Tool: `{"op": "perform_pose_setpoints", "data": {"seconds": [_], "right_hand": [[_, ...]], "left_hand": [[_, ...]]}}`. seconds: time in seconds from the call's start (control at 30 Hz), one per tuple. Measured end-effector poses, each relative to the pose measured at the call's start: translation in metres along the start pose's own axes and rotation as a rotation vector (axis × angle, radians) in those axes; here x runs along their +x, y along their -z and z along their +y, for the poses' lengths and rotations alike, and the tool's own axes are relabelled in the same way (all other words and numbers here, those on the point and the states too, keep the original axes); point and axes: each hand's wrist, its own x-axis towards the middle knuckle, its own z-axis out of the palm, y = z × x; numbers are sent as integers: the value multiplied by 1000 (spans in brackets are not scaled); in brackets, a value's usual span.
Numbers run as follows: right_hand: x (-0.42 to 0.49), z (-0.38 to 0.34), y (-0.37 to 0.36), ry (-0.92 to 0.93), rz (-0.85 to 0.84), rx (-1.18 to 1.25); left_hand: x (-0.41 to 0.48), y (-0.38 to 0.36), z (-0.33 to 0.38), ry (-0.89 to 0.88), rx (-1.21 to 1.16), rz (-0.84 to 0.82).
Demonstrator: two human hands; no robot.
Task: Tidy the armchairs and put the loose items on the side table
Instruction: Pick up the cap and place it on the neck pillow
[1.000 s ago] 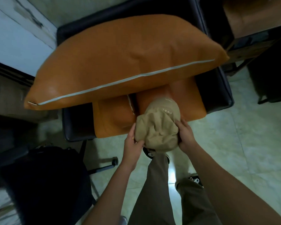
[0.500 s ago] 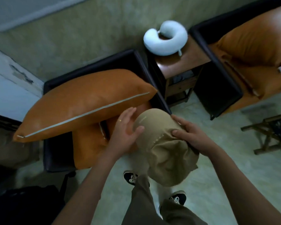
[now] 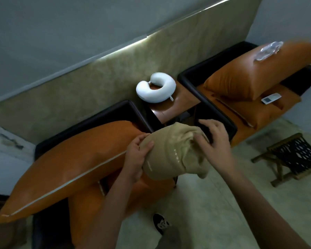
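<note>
Cap (image 3: 172,155) now nearer side table (image 3: 170,109)

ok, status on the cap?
Left grip, right grip: both hold the beige cap. Cap in the air, short of the side table. White neck pillow on the table's back half.

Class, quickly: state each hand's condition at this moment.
Left hand: closed, gripping the crumpled beige fabric cap.
Right hand: closed, pinching the same cap.

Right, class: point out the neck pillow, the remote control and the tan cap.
neck pillow (image 3: 158,97): head view, on its curved lower body.
remote control (image 3: 271,98): head view, middle of its white casing.
tan cap (image 3: 171,155): head view, on its crown.
</note>
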Motion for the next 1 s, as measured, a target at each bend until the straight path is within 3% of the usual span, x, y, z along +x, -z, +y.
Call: {"op": "perform_pose_setpoints", "data": {"seconds": [0.07, 0.1, 0.33, 0.43, 0.57, 0.67, 0.83, 1.0], "right_hand": [[-18, -1, -10, -120, 273, 102], [-24, -1, -18, -192, 326, 184], [12, -26, -61, -483, 102, 680], [46, -32, -65, -460, 164, 783], [81, -30, -69, -508, 276, 1022], [95, -23, -61, -477, 307, 1065], [120, -3, -34, -408, 152, 1071], [151, 24, -2, -343, -29, 1064]], "left_hand": [[8, -2, 2, 10, -129, 81], [13, -4, 3, 17, -202, 107], [48, -29, 8, 80, -510, 70], [68, -33, 10, 108, -593, -74], [93, -28, 20, 135, -526, -283], [123, -17, 33, 206, -454, -310], [170, -39, 66, 292, -441, -327], [196, -86, 74, 254, -397, -309]]}}
